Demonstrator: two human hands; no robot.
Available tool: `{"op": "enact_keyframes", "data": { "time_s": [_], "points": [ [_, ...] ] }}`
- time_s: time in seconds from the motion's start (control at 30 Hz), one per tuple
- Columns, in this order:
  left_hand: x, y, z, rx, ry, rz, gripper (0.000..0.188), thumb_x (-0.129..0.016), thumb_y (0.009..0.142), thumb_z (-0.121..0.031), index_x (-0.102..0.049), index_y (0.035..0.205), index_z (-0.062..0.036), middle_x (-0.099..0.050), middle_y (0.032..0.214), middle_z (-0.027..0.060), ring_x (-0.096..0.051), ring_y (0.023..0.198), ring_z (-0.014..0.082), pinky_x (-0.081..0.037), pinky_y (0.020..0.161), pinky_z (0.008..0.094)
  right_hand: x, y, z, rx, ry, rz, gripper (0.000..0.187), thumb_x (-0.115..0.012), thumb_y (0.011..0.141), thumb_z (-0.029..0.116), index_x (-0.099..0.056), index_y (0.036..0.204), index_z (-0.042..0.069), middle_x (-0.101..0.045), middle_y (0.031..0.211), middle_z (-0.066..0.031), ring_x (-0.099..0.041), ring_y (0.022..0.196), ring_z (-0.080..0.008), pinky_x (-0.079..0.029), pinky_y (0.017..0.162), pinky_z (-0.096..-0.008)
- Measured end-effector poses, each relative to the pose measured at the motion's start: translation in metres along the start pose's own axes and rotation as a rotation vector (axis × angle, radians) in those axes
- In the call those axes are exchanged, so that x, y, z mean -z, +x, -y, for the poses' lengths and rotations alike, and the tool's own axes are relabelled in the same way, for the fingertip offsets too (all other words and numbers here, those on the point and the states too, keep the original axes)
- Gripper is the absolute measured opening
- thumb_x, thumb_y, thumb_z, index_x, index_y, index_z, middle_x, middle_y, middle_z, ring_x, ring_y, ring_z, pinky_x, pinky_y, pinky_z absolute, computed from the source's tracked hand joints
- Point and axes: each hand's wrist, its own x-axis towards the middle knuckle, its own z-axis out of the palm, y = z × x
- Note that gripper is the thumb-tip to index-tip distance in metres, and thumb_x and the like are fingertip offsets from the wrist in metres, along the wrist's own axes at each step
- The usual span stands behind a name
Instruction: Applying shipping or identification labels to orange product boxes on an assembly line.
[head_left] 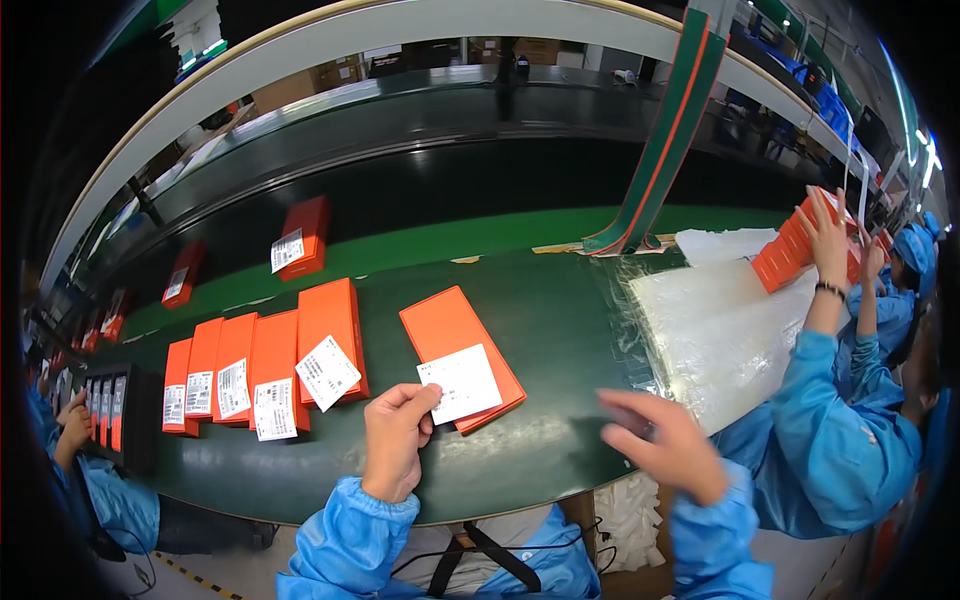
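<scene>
Between thumb and fingers, my left hand (pixel 398 432) pinches the left edge of a white printed label (pixel 464 386). The label lies over the lower part of an orange box (pixel 448 325), which rests tilted on the green work surface. To the right of that box, my right hand (pixel 668 436) hovers, a little blurred, with its fingers apart and nothing in them. Left of my left hand stands a row of several orange boxes (pixel 272 355), each bearing a white label. The label on the nearest one, a loose-looking white label (pixel 328 373), sits askew.
Beyond the table edge, a dark conveyor carries orange boxes (pixel 305 225). A green post (pixel 665 130) rises at the back right. Plastic-wrapped sheeting (pixel 720 315) lies at right, where a co-worker's hands (pixel 828 240) hold orange boxes. Another person's hand (pixel 75 425) touches a black tray (pixel 120 460) at left.
</scene>
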Motion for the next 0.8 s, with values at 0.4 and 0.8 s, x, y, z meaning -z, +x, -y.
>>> {"op": "enact_keyframes", "data": {
  "time_s": [0.4,0.8],
  "points": [
    [0.004,0.006,-0.012,-0.017,0.220,-0.047,0.013,-0.074,0.085,-0.011,-0.066,0.076,-0.0060,-0.055,0.060,-0.0026,-0.044,0.050,0.0041,-0.030,0.047,0.0199,-0.094,0.091,-0.022,0.033,0.441,-0.186,0.033,-0.057,0.093,0.006,-0.063,0.126,0.002,-0.071,0.110,-0.0131,-0.067,0.096,-0.0168,-0.051,0.085,-0.0289],
    [-0.007,0.002,-0.006,-0.107,0.181,-0.058,0.008,-0.073,0.081,-0.005,-0.068,0.076,-0.0018,-0.064,0.068,0.0018,-0.049,0.058,0.0058,-0.036,0.055,0.0206,-0.094,0.083,-0.019,0.166,0.273,-0.214,0.027,-0.064,0.087,0.005,-0.069,0.113,0.003,-0.072,0.097,-0.0101,-0.066,0.092,-0.0213,-0.052,0.082,-0.0315]
  ]
}}
